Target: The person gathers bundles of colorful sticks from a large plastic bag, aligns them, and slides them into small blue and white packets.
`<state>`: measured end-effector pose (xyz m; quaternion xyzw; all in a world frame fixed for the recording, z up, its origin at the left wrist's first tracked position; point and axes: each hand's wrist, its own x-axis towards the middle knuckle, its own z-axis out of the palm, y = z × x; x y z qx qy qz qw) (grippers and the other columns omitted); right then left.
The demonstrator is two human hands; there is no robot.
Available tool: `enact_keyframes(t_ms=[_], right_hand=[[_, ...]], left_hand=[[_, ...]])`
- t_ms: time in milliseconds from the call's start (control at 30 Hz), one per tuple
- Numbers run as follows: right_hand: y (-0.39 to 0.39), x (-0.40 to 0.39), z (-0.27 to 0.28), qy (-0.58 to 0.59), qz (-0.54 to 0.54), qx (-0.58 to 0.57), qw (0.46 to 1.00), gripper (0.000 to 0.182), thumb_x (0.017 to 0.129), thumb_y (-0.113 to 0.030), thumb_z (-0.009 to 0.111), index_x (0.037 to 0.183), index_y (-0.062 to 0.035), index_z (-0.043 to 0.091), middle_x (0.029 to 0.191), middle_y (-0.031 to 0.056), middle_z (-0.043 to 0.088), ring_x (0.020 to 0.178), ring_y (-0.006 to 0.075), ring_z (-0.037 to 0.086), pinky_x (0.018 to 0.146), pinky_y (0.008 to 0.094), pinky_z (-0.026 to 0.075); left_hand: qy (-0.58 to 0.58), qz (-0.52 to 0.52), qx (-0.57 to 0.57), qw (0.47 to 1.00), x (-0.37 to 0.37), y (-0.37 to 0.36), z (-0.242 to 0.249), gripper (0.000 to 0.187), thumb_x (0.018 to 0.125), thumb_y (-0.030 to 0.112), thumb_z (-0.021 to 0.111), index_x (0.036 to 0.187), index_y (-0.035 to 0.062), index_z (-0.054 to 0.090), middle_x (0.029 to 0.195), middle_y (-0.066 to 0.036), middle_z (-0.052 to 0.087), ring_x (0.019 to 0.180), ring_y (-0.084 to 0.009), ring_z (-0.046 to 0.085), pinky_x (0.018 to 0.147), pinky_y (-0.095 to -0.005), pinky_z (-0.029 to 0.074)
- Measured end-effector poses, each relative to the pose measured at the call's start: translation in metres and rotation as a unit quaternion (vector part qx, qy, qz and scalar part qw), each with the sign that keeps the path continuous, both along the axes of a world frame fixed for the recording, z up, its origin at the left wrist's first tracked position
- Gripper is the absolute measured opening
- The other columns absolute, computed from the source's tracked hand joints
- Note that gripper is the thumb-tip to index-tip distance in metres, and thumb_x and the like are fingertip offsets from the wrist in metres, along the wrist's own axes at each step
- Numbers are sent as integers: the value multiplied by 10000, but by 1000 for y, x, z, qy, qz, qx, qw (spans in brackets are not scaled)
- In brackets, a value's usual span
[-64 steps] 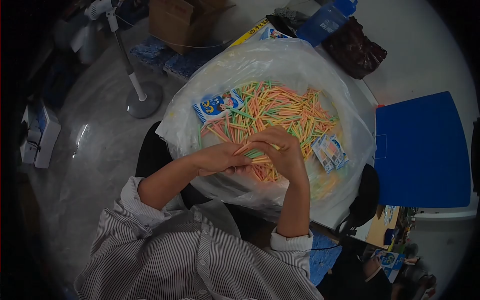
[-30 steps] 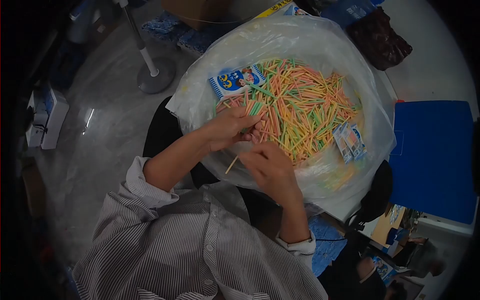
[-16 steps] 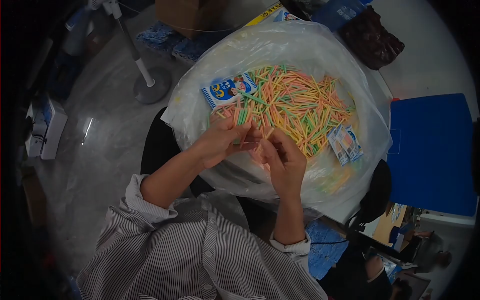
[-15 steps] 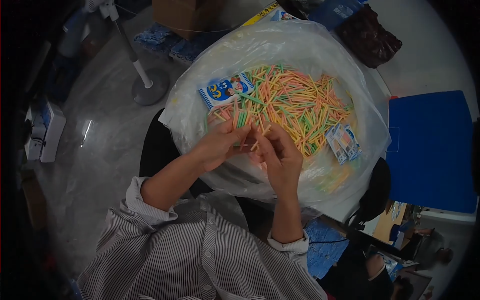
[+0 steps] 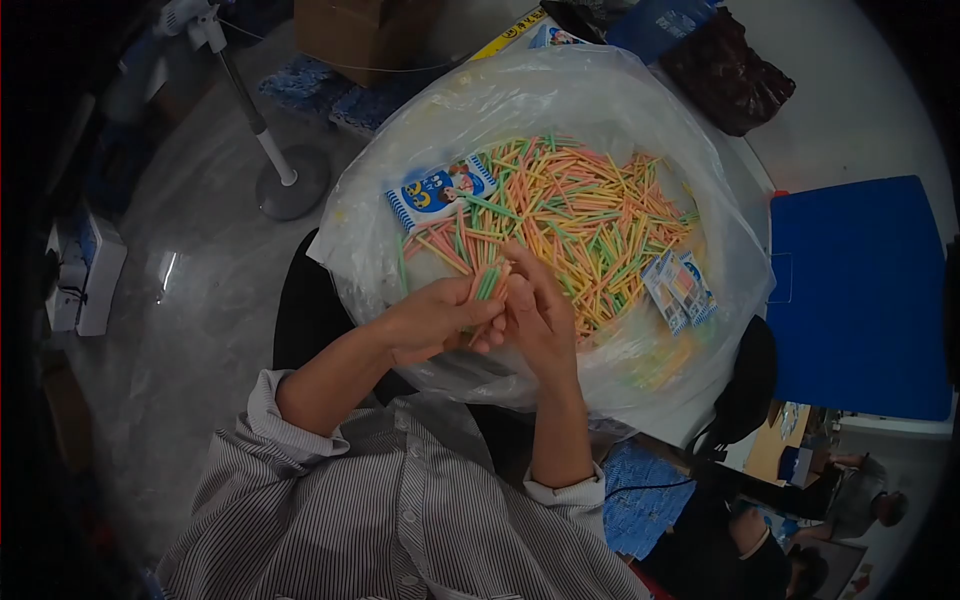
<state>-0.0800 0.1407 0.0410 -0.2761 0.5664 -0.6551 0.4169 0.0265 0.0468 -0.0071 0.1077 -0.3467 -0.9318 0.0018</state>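
Note:
A small bundle of pink, green and yellow sticks (image 5: 490, 284) is gripped in my left hand (image 5: 437, 318), upright between thumb and fingers. Close against it on the right, my right hand (image 5: 541, 318) has its fingers bent at the bundle's side; whether it grips a stick is hidden. Both hands are over the near part of a large clear plastic bag (image 5: 400, 130), which holds a heap of loose coloured sticks (image 5: 590, 215). A blue and white packet (image 5: 440, 192) lies at the heap's left, and smaller packets (image 5: 680, 288) lie at its right.
A blue chair or panel (image 5: 860, 300) stands at the right. At the upper left is a stand with a round base (image 5: 293, 183), near a cardboard box (image 5: 355, 35). A dark red bag (image 5: 735, 75) lies beyond the plastic bag. Other people are at the lower right.
My hands have drawn slightly nearer my body, away from the heap. The bundle in my left hand is now more clearly visible, and my right fingers have closed in beside it.

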Motion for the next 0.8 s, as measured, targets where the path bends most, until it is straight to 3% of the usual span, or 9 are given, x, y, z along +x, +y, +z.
enact_keyframes(t_ms=[133,267,367,500,533,667,733,767,800], right_hand=[[8,-11,-23,-155,216,31,963,229,882,-166,424,951,17,544,876,46,553,524,44,446,492,171,387],[6,-8,-26,-135,163,12,977,249,894,-208,385,905,1,521,925,88,561,557,62,476,521,204,435],[0,4,-23,-131,51,-19,990,246,898,-233,372,862,-16,481,942,127,552,607,96,510,558,235,461],[-2,-8,-23,-260,-85,-141,951,253,901,-269,363,826,-34,415,963,180,547,754,179,560,686,294,482],[-7,-4,-18,-239,-156,-113,952,273,899,-281,364,830,-24,424,883,156,552,783,205,574,697,313,489],[-17,9,-16,-204,-126,-20,971,282,898,-285,372,835,-18,440,814,124,554,687,193,572,602,298,482],[-27,-4,-20,3,-27,-2,1000,292,889,-278,399,835,4,451,727,124,560,622,173,567,533,289,460],[-35,-11,-19,2,-26,-7,1000,292,889,-278,399,835,4,451,727,124,560,622,173,567,533,289,460],[-45,-18,-14,199,-21,73,977,291,868,-282,435,843,7,456,696,141,563,616,200,577,537,312,460]], left_hand=[[-38,-60,-23,997,5,1,0,195,869,170,460,1013,41,481,854,-43,530,751,-100,516,583,-200,409],[61,-39,42,996,3,3,-5,222,870,167,457,1047,32,465,881,-47,533,750,-103,520,601,-201,420],[-43,-28,40,998,2,12,22,218,873,220,462,981,30,460,880,-39,512,757,-73,512,613,-192,442],[-52,20,-122,991,12,18,8,209,870,253,463,883,45,472,863,-38,526,812,-91,520,677,-216,452],[-30,21,-142,989,14,16,3,220,871,270,458,859,51,477,854,-32,531,823,-93,520,692,-225,450],[48,90,-99,990,10,21,8,253,878,294,435,830,52,494,835,-21,535,784,-92,526,695,-234,440],[10,132,-122,984,12,10,10,271,893,293,395,818,54,498,835,-8,532,766,-95,527,693,-236,431],[11,133,-127,983,15,2,10,271,893,293,395,818,54,498,835,-8,532,766,-95,527,693,-236,431],[9,163,-206,965,17,-9,8,240,887,265,411,842,47,500,840,-23,538,775,-111,537,694,-239,432]])
